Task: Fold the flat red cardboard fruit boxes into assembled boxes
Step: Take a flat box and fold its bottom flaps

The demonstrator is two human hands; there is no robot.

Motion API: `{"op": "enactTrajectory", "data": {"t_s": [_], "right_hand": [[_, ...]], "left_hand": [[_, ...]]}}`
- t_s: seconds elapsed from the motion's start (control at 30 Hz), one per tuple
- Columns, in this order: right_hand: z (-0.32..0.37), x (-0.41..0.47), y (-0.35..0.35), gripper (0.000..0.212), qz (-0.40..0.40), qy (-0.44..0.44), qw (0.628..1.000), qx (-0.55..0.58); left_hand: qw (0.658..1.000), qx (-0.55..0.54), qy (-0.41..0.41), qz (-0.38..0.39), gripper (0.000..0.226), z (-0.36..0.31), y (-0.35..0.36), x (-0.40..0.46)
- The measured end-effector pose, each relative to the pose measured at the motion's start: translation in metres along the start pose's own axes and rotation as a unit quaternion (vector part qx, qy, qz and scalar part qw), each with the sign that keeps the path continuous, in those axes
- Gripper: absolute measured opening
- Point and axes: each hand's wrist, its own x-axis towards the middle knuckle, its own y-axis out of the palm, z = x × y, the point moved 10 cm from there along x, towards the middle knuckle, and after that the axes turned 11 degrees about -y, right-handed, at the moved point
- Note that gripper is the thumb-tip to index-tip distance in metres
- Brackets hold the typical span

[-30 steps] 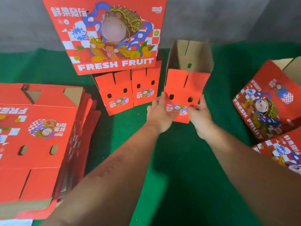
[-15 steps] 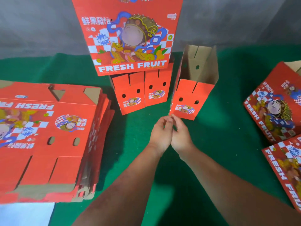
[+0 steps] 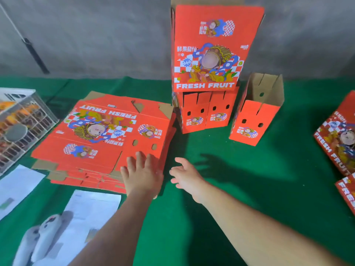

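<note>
A stack of flat red fruit boxes [image 3: 99,135] lies on the green cloth at the left. My left hand [image 3: 142,173] rests flat on the stack's near right corner, fingers straight. Just right of the stack, my right hand [image 3: 187,176] hovers over the cloth with fingers spread and holds nothing. An assembled narrow red box [image 3: 253,116] stands open-topped at the centre right. A tall red box [image 3: 213,48] sits on two small red boxes [image 3: 203,114] at the back.
More red boxes [image 3: 338,135] lie at the right edge. A clear plastic case [image 3: 19,121] stands at the far left. White paper sheets [image 3: 82,214] and a grey slipper [image 3: 38,240] lie in front of the stack. A grey wall rises behind the green cloth [image 3: 240,179].
Both hands let go of the narrow box, came together, then moved left. The left hand now lies on the flat stack. The view has swung left.
</note>
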Motion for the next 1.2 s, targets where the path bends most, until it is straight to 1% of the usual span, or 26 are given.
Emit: {"op": "enactTrajectory", "data": {"t_s": [0.1,0.17,0.2,0.27,0.33,0.4,0.47,0.53,0.57,0.6,0.63,0.67,0.7,0.77,0.87,0.97,1.03,1.1,1.17,1.2], "right_hand": [[-0.005,-0.010,0.010,0.066,-0.004,-0.007,1.000,-0.029],[-0.017,-0.018,-0.001,0.064,-0.045,0.037,0.998,-0.001],[-0.026,-0.024,-0.010,0.058,-0.074,0.070,0.994,0.028],[-0.042,-0.038,-0.026,0.037,-0.128,0.121,0.979,0.099],[-0.055,-0.051,-0.046,0.023,-0.164,0.134,0.965,0.152],[-0.065,-0.065,-0.070,0.019,-0.200,0.127,0.951,0.199],[-0.075,-0.085,-0.101,0.016,-0.250,0.118,0.933,0.232],[-0.081,-0.105,-0.132,0.014,-0.276,0.097,0.922,0.252],[-0.083,-0.115,-0.145,0.014,-0.276,0.085,0.922,0.258],[-0.085,-0.124,-0.157,0.014,-0.273,0.074,0.923,0.263],[-0.087,-0.133,-0.167,0.014,-0.270,0.065,0.923,0.268],[-0.088,-0.142,-0.176,0.015,-0.268,0.058,0.923,0.271],[-0.090,-0.151,-0.185,0.016,-0.266,0.047,0.923,0.274],[-0.090,-0.165,-0.195,0.022,-0.248,0.013,0.927,0.281],[-0.087,-0.181,-0.201,0.027,-0.211,-0.036,0.938,0.272],[-0.094,-0.192,-0.208,0.029,-0.202,-0.046,0.945,0.251],[-0.098,-0.199,-0.212,0.029,-0.200,-0.043,0.950,0.238],[-0.101,-0.203,-0.220,0.027,-0.231,-0.031,0.946,0.226],[-0.097,-0.208,-0.232,0.027,-0.282,-0.012,0.939,0.197],[-0.093,-0.209,-0.238,0.022,-0.299,-0.002,0.938,0.175]], "left_hand": [[0.995,0.016,0.093,0.025,0.065,-0.023,0.020,-0.036],[0.987,0.044,0.145,0.048,0.066,-0.038,0.036,-0.059],[0.983,0.045,0.168,0.053,0.065,-0.043,0.040,-0.071],[0.975,0.011,0.217,0.053,0.062,-0.055,0.041,-0.094],[0.961,-0.041,0.270,0.049,0.058,-0.064,0.033,-0.111],[0.951,-0.092,0.293,0.039,0.056,-0.064,0.017,-0.116],[0.953,-0.137,0.270,-0.021,0.050,-0.050,-0.006,-0.106],[0.963,-0.177,0.184,-0.091,0.044,-0.022,-0.027,-0.083],[0.967,-0.191,0.126,-0.108,0.046,-0.006,-0.033,-0.069],[0.973,-0.199,0.067,-0.100,0.050,0.008,-0.034,-0.056],[0.977,-0.203,0.015,-0.068,0.055,0.018,-0.030,-0.044],[0.978,-0.208,-0.019,-0.024,0.060,0.023,-0.023,-0.034],[0.976,-0.218,-0.029,0.014,0.062,0.021,-0.017,-0.028],[0.968,-0.243,-0.021,0.054,0.064,0.014,-0.011,-0.022],[0.971,-0.225,-0.039,0.072,0.071,0.012,-0.004,-0.026],[0.962,-0.241,-0.091,0.092,0.083,0.014,-0.003,-0.038],[0.959,-0.238,-0.110,0.110,0.091,0.012,-0.005,-0.042],[0.950,-0.251,-0.122,0.140,0.102,0.011,-0.002,-0.042],[0.919,-0.312,-0.126,0.204,0.110,0.007,0.007,-0.047],[0.905,-0.332,-0.125,0.233,0.107,0.004,0.012,-0.052]]}}
